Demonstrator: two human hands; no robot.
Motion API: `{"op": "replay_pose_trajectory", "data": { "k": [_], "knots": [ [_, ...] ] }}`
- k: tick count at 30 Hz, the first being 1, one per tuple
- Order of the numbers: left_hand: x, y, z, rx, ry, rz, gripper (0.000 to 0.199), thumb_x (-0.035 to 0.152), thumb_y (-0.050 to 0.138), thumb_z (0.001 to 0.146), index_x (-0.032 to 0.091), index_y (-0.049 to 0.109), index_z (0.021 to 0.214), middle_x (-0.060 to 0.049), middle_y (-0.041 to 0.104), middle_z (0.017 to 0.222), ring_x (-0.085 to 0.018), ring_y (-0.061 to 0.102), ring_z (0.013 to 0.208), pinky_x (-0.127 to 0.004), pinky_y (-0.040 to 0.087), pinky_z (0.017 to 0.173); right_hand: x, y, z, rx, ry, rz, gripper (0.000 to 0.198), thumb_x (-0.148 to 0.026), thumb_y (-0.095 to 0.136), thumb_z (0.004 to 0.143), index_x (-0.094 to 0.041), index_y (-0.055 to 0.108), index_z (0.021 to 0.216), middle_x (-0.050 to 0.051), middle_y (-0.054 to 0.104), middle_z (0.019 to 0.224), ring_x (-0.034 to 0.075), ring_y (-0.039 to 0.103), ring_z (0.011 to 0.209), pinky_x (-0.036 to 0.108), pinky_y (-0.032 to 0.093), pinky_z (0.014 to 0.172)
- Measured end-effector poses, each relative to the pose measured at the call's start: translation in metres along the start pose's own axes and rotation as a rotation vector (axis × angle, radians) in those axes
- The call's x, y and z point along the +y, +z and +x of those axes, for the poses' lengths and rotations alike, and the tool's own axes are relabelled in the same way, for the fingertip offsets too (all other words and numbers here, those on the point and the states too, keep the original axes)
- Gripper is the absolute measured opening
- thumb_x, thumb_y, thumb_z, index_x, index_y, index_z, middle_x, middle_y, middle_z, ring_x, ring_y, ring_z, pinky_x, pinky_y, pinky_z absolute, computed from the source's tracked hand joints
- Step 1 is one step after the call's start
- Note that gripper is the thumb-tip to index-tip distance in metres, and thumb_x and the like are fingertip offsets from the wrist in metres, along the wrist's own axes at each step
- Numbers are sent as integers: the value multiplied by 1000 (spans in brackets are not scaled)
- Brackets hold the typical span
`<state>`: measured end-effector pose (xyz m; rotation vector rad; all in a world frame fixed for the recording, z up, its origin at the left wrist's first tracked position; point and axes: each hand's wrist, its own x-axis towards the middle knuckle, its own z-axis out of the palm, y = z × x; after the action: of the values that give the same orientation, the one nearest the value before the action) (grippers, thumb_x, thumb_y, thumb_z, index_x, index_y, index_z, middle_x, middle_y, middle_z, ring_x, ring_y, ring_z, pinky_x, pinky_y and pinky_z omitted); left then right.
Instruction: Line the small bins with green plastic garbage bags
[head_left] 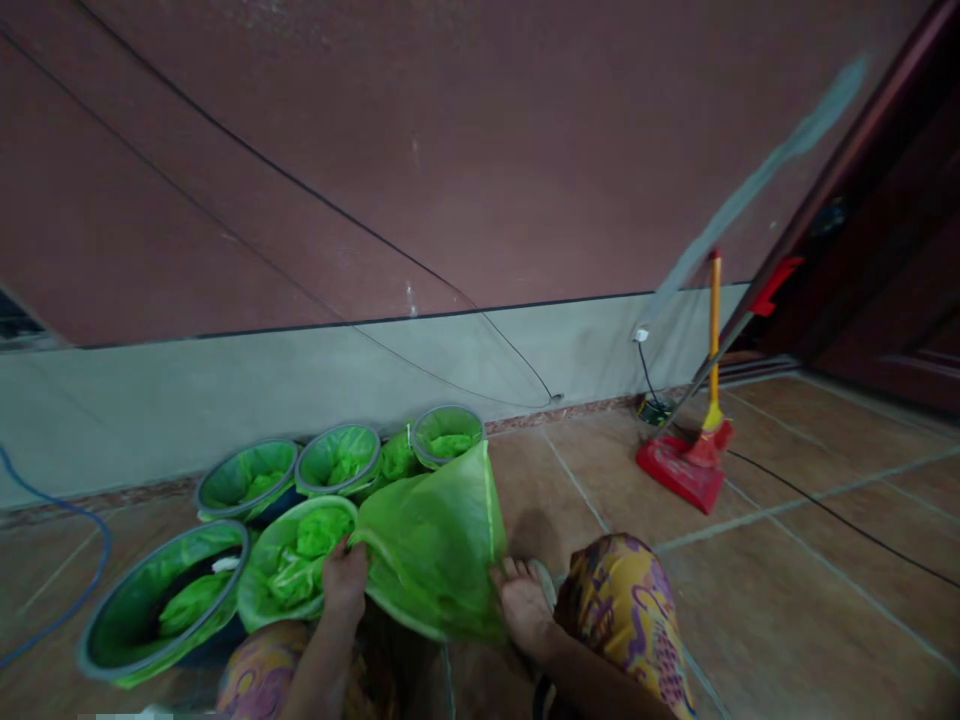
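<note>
"Where is the room opening up?"
"Along the brown tiled floor (795, 590), toward the red dustpan (679, 475); round grey-rimmed bins with green liners (88, 645) are crowding its wall-side edge at left."
"And the thin translucent green bag (435, 550)?"
"It's hanging spread and creased, just beside the bins."
"The hands?"
"The left hand (346, 578) is pinching its left edge; the right hand (523, 602) is gripping its right edge, fingers curled."

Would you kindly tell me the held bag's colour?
The held bag is bright green, seen in the head view.
</note>
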<state>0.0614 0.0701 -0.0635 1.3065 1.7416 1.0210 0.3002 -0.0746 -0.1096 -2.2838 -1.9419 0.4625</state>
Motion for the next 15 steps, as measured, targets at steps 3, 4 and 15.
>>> {"op": "replay_pose_trajectory", "data": {
  "k": [3, 4, 15],
  "knots": [
    [24, 2, -14, -102, -132, -221, 35, 24, 46, 77, 14, 64, 106, -5, 73, 73, -19, 70, 65, -29, 55, 60, -18, 2, -11, 49, -36, 160, 45, -30, 55, 85, -19, 61, 128, 14, 63, 125, 30, 55, 118, 43, 38, 103],
    [32, 3, -19, -123, -153, -270, 36, 23, 47, 76, 14, 64, 107, -5, 74, 76, -19, 70, 66, -29, 55, 62, -27, 2, -14, 76, -40, 217, 47, -33, 56, 85, -18, 59, 130, 13, 63, 125, 30, 55, 118, 43, 38, 103],
    [84, 18, -74, -429, 183, -201, 42, 18, 57, 57, 16, 69, 97, -2, 75, 88, -21, 68, 84, -31, 53, 81, -90, -36, 21, 404, 6, 489, 52, -16, 55, 75, -15, 55, 127, 12, 64, 116, 26, 58, 110, 38, 45, 96]
  ]
}}
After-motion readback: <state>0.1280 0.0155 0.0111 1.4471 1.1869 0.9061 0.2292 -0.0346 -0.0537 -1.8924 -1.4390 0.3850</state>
